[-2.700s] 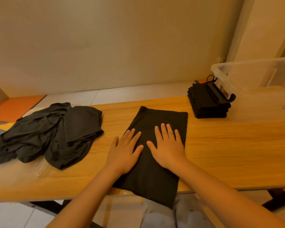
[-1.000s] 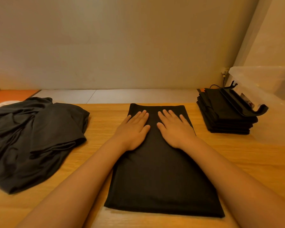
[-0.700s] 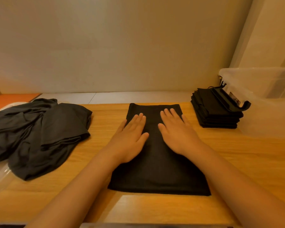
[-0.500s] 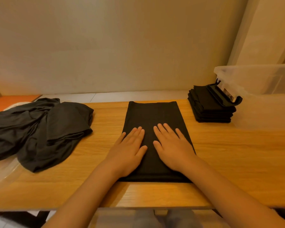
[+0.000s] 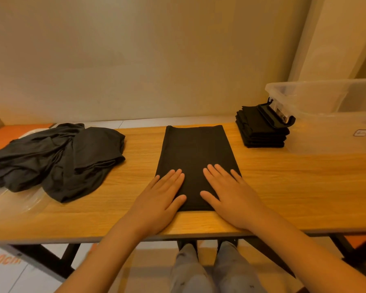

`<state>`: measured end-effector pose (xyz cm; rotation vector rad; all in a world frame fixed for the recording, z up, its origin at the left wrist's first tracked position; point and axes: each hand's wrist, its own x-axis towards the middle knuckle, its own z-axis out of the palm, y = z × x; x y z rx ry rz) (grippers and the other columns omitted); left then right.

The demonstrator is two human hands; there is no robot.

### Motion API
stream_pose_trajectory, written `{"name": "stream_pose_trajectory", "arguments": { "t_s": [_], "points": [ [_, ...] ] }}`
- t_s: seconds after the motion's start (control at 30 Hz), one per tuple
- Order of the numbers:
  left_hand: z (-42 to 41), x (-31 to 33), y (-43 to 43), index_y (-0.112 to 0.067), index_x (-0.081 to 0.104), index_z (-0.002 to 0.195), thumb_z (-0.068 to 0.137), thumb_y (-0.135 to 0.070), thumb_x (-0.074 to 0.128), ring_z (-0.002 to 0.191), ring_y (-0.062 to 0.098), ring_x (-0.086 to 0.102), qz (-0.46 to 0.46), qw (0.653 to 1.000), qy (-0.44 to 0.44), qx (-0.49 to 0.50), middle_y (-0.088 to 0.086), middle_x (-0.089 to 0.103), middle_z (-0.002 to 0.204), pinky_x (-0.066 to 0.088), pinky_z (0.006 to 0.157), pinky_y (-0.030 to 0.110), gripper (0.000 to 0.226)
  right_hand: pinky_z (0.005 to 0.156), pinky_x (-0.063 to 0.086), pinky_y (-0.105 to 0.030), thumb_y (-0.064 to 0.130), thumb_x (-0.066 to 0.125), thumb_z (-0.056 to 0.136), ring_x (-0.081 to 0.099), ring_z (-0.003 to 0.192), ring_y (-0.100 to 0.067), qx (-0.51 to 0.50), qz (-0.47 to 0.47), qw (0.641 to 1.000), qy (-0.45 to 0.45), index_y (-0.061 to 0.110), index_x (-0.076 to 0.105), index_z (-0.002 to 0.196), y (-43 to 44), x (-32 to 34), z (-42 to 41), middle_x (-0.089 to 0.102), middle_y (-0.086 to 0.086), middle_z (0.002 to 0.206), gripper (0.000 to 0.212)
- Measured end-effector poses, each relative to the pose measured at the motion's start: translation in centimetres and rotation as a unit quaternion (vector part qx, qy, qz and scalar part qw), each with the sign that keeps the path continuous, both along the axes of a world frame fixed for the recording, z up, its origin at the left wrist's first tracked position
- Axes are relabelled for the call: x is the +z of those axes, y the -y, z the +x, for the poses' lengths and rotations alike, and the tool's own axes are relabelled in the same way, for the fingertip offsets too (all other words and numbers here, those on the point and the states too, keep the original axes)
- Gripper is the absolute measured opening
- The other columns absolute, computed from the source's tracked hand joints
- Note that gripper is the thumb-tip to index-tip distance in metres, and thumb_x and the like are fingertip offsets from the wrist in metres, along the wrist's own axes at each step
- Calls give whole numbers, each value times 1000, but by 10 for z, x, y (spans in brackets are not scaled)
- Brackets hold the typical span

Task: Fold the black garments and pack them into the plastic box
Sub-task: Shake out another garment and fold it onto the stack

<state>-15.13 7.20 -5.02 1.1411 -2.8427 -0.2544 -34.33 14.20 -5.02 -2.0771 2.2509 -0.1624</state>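
A black garment (image 5: pixel 195 153), folded into a long flat rectangle, lies in the middle of the wooden table (image 5: pixel 294 187). My left hand (image 5: pixel 160 199) and my right hand (image 5: pixel 230 193) lie flat on its near end, fingers straight, pressing it down. A heap of unfolded black garments (image 5: pixel 57 159) lies at the left. A stack of folded black garments (image 5: pixel 260 130) stands at the right, beside the clear plastic box (image 5: pixel 330 123). A black clip handle (image 5: pixel 277 115) of the box rests over the stack.
A wall runs close behind the table. Crumpled clear plastic (image 5: pixel 23 201) lies under the heap at the left edge. Below the table's near edge I see my legs (image 5: pixel 209 271) and the black table frame (image 5: pixel 40 256).
Both hands have slid along the garment from its far end to its near end, staying flat. The garment now lies straight and wholly on the table instead of hanging over the edge.
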Motion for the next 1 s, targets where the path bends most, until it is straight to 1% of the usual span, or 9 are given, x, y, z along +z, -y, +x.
{"name": "stream_pose_trajectory", "arguments": {
  "t_s": [0.1,0.27,0.33,0.43,0.53,0.6,0.67,0.77,1.0],
  "points": [
    [12,1,-8,-32,-4,152,78,-75,4,142,-3,-14,9,1000,-14,1,-16,-10,158,-12,112,18,86,119,-6,-32,58,18,97,-12,146,-6,7,12,1000,-1,28,-4,152,-15,2,-11,-7,10,161,66],
    [22,1,-27,-31,-10,151,69,-88,29,141,-3,-20,4,1000,-10,-13,-19,-20,152,-13,113,21,107,116,-10,-30,85,4,62,-17,144,-7,24,26,999,18,30,-8,152,-38,8,-3,-13,9,160,106],
    [27,-5,-33,-30,-5,152,68,-86,35,143,1,-14,-36,999,-18,-23,-16,-14,154,-5,118,26,109,113,-14,-29,90,16,61,-23,140,-5,47,23,999,2,32,-11,151,-47,6,-5,-18,10,158,110],
    [36,-16,-43,-20,29,150,72,-62,61,141,15,27,-120,991,-51,-37,-2,28,154,33,112,42,94,110,-16,-29,82,40,74,-23,140,-7,88,7,995,-44,32,-14,149,-59,-2,-10,-21,10,154,105],
    [45,-28,-45,-21,40,144,67,-36,83,133,17,42,-163,981,-86,-62,0,44,146,37,105,45,90,112,8,-33,59,71,74,10,143,-13,94,-79,990,-66,27,14,151,-69,-13,-11,19,3,158,101],
    [52,-30,-48,-24,34,145,68,-29,84,135,11,36,-165,980,-89,-67,-3,42,147,35,107,37,92,102,30,-33,52,86,58,47,130,-18,97,-125,984,-76,20,48,139,-75,-18,-11,53,-2,139,95],
    [59,-31,-48,-28,28,147,72,-21,82,138,7,28,-148,982,-93,-77,-5,38,149,24,114,26,93,98,36,-34,42,90,54,59,120,-21,111,-168,976,-86,17,59,130,-83,-24,-14,61,-4,131,85],
    [69,-31,-49,-35,22,149,84,-10,64,144,0,15,-117,983,-104,-93,-9,31,152,5,116,15,82,98,38,-39,26,90,57,58,120,-22,134,-216,964,-83,14,60,129,-95,-25,-22,60,-5,131,79],
    [77,-26,-63,-29,41,143,92,-29,33,141,-6,20,-82,981,-149,-95,-16,34,150,6,116,14,52,101,39,-34,10,83,70,50,125,-12,156,-198,968,18,23,55,131,-105,-26,-33,57,4,134,69]
  ]
}}
